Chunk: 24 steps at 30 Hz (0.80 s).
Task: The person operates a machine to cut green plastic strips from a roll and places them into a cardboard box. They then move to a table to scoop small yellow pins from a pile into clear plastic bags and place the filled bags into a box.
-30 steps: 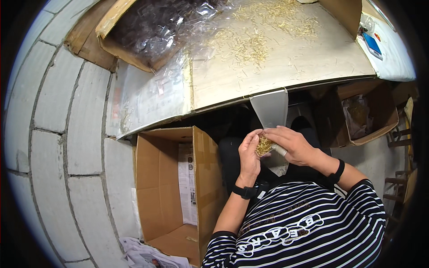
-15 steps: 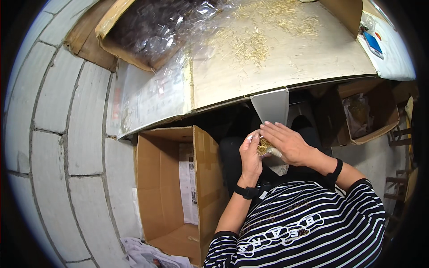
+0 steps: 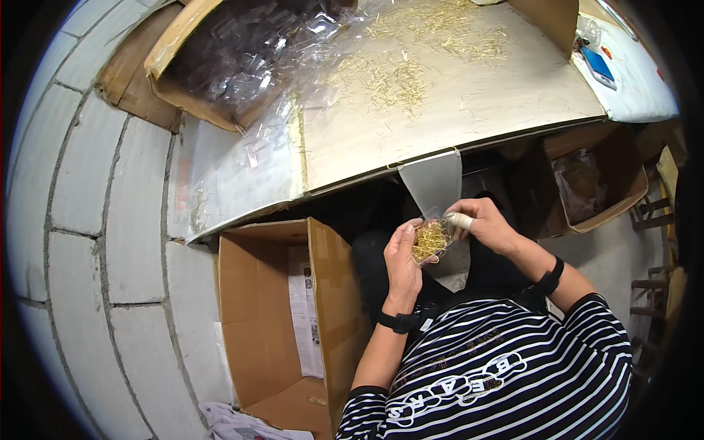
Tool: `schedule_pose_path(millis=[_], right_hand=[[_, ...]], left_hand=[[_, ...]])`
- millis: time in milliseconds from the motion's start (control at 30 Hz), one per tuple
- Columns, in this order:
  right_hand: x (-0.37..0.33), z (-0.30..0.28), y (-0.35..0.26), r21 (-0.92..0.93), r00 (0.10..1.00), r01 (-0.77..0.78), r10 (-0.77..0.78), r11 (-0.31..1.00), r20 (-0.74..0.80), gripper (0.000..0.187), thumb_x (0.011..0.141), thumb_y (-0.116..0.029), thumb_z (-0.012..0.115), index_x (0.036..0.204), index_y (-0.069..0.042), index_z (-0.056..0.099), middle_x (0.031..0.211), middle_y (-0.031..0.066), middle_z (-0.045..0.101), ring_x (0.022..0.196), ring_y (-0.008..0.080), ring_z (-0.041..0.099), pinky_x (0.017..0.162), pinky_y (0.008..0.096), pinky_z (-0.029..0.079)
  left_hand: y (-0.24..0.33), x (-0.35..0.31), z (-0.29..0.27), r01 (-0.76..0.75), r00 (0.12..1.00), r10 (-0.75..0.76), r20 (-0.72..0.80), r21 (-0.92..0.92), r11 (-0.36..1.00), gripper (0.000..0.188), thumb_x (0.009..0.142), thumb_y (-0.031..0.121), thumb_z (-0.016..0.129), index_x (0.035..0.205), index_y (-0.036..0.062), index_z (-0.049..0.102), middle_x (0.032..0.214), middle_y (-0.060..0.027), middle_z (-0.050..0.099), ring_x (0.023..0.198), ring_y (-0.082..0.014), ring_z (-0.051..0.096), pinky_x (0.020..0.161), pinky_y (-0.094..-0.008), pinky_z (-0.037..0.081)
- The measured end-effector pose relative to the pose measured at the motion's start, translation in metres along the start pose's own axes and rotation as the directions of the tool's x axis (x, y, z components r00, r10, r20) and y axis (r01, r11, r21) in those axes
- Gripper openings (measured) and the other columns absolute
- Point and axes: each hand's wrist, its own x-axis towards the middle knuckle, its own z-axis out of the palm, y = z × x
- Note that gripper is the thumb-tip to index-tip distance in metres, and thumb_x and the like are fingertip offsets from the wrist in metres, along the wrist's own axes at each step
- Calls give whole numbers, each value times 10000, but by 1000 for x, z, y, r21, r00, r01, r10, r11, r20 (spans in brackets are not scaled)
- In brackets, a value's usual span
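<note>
My left hand (image 3: 400, 262) is closed around a clear plastic box filled with thin gold wire pieces (image 3: 431, 242), held above my lap. The wire lies tangled, and some ends stick out at the edge. At the box's upper right side is my right hand (image 3: 484, 221), with pale tape wrapped around one finger. Its fingertips are pinched together, but what they grip is too small to make out. More gold wire pieces (image 3: 396, 84) lie scattered over the table (image 3: 345, 150) in front of me.
A cardboard box of clear plastic pieces (image 3: 257, 55) lies on the table's left. An open cardboard box (image 3: 257, 330) stands left of my legs; another (image 3: 546, 183) sits under the table at right. A grey flap (image 3: 433, 180) hangs from the table edge. A phone (image 3: 599, 67) lies far right.
My right hand has lifted from lying flat over the wire pieces and now pinches at the box's edge. The wire shows more openly in my left hand.
</note>
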Motion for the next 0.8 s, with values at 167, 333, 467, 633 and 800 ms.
schedule_pose_path(millis=[167, 333, 467, 633, 800], right_hand=[[14, -1, 2, 6, 992, -126, 126, 992, 0, 118, 849, -110, 625, 777, -17, 614, 599, 18, 578, 479, 53, 505, 445, 194, 383], [7, 3, 0, -164, 994, -33, 15, 986, -106, 118, 836, -89, 628, 768, 6, 614, 594, 16, 574, 490, 63, 516, 447, 215, 386], [2, 3, 4, -471, 947, 217, -302, 855, -112, 92, 802, -62, 631, 789, 27, 610, 609, 59, 593, 536, 147, 577, 493, 280, 437], [2, 9, -11, -783, 921, 284, -385, 554, 62, 123, 754, -52, 611, 869, -11, 629, 728, 151, 606, 677, 333, 598, 619, 367, 472], [-5, 5, -24, -736, 839, 357, -543, 575, -17, 244, 786, -53, 596, 1027, -16, 595, 956, 153, 611, 834, 323, 606, 709, 399, 495]], left_hand=[[0, -3, 5, -1, 1000, 1, -6, 60, 998, 253, 958, 205, 464, 1052, -10, 557, 909, -114, 636, 703, -152, 653, 478, -246, 558], [-2, -3, 4, 9, 998, -4, -61, 91, 996, 251, 957, 202, 467, 1056, -11, 558, 901, -111, 635, 705, -153, 652, 489, -251, 563], [-4, -2, 6, 9, 1000, -7, -23, 82, 997, 283, 953, 229, 473, 1078, -15, 543, 921, -107, 637, 708, -156, 661, 490, -248, 567], [-14, 1, 4, 45, 998, -38, -60, 131, 990, 267, 934, 203, 510, 1097, -7, 531, 921, -103, 636, 708, -155, 658, 478, -240, 563], [-7, 0, 3, 29, 996, -19, -88, 112, 993, 261, 921, 176, 532, 1111, -3, 523, 919, -99, 637, 707, -151, 655, 491, -244, 563]])
